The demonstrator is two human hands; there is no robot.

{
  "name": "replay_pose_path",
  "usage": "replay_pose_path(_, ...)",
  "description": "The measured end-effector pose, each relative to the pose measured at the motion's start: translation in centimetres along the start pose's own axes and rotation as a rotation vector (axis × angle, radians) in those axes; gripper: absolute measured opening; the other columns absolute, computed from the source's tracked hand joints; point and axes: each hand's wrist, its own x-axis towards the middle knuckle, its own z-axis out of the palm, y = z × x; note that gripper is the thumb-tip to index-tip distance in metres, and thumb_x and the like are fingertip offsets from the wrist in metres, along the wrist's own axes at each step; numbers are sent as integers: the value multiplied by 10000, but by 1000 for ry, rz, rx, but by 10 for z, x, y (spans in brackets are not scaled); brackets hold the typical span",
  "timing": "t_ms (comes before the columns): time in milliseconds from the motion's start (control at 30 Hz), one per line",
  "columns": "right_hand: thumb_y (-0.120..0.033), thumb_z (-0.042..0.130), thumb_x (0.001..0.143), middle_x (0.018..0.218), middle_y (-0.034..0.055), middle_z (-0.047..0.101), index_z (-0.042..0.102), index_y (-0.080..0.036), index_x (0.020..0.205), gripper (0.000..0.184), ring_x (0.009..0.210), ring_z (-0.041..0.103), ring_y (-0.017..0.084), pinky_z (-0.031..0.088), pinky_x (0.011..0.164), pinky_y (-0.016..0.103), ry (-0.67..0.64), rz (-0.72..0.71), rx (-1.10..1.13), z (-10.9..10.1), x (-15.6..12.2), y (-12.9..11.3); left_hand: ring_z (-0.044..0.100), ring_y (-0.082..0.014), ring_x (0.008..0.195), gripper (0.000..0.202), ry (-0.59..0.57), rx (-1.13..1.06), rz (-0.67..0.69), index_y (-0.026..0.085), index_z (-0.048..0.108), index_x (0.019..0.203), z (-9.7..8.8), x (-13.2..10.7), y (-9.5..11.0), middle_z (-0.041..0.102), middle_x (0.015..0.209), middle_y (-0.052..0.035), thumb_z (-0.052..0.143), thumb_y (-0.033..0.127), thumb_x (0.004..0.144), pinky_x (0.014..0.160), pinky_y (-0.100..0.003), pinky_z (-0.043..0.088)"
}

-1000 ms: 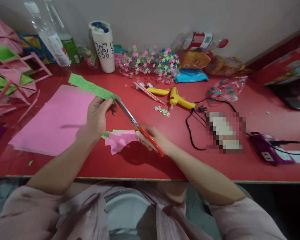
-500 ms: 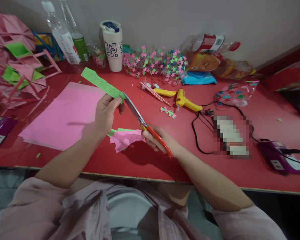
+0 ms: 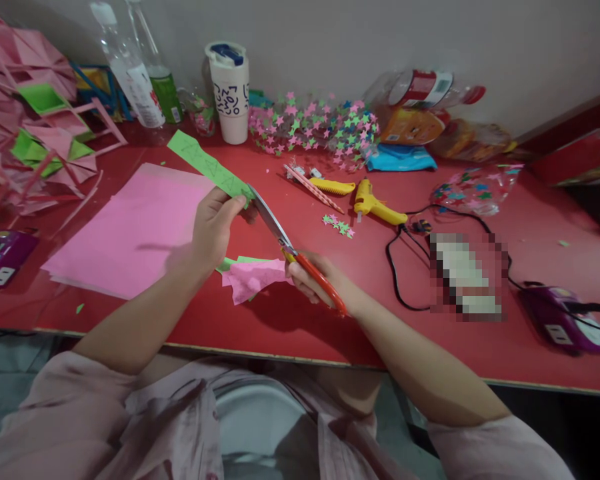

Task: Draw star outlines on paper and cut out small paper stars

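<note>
My left hand (image 3: 217, 217) pinches the near end of a green paper strip (image 3: 207, 165), which has star outlines drawn along it. My right hand (image 3: 313, 277) grips scissors (image 3: 321, 280) with red-orange handles. The scissor tips meet the edge of the strip right beside my left fingertips, and the blades look nearly closed. Beneath my hands, pink and green paper scraps (image 3: 253, 279) lie on the red table (image 3: 280, 327). Left of them is a stack of pink paper sheets (image 3: 135, 227). Several small cut stars (image 3: 337, 225) lie beyond the scissors.
A yellow glue gun (image 3: 377, 203), a yellow cutter (image 3: 334, 186) and a striped pencil (image 3: 314, 188) lie mid-table. Behind stand a white tumbler (image 3: 231, 93), bottles (image 3: 139, 90) and star-filled bags (image 3: 313, 130). Purple power boxes (image 3: 563, 319) with cables sit at both sides. Folded paper craft (image 3: 35, 113) fills the left.
The whole view has shifted slightly. My hands, the strip and the scissors keep almost the same pose, with little visible movement between them.
</note>
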Motion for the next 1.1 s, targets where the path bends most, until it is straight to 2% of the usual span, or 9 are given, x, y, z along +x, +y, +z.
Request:
replay_pose_path(367, -657, 547, 761, 417, -98, 375, 400, -200, 672, 488, 334, 347, 46, 307, 349, 204, -14, 39, 93, 1, 1, 0, 603, -111, 617, 46, 4, 24, -40, 194, 546, 706, -1, 1, -1, 569, 627, 24, 543, 226, 739, 587, -252, 516)
replay_pose_path(700, -692, 501, 771, 429, -85, 372, 404, -200, 662, 513, 350, 344, 54, 280, 356, 209, 2, -18, 23, 0, -3, 0, 571, -104, 555, 55, -46, 18, -34, 186, 577, 692, -8, 7, 1, 587, 623, 17, 544, 164, 730, 504, -231, 476)
replay_pose_path(1100, -703, 505, 759, 446, -77, 363, 364, -211, 646, 524, 358, 329, 56, 260, 353, 213, 2, -16, 9, 0, -3, -2, 553, -104, 524, 81, -55, 29, -59, 185, 599, 684, -12, 10, 2, 583, 589, 18, 541, 135, 711, 495, -240, 469)
